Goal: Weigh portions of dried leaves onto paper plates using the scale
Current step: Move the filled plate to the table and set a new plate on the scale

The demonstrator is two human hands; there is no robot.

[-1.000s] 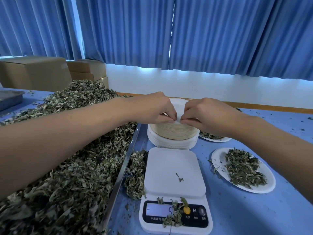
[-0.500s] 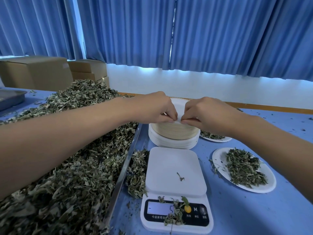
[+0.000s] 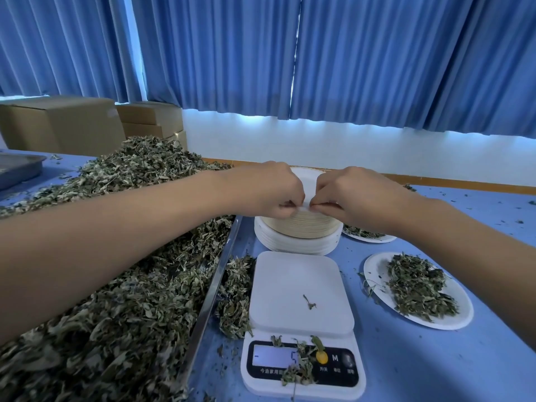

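Grips of left hand [image 3: 269,190] and right hand [image 3: 359,195] pinching top plate [image 3: 309,181] rim, scale [image 3: 300,288] just beside stack [image 3: 298,232]

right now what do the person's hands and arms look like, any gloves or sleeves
The left hand and right hand are bare: no gloves, rings or watch visible. Both forearms are uncovered, with no sleeve in frame.
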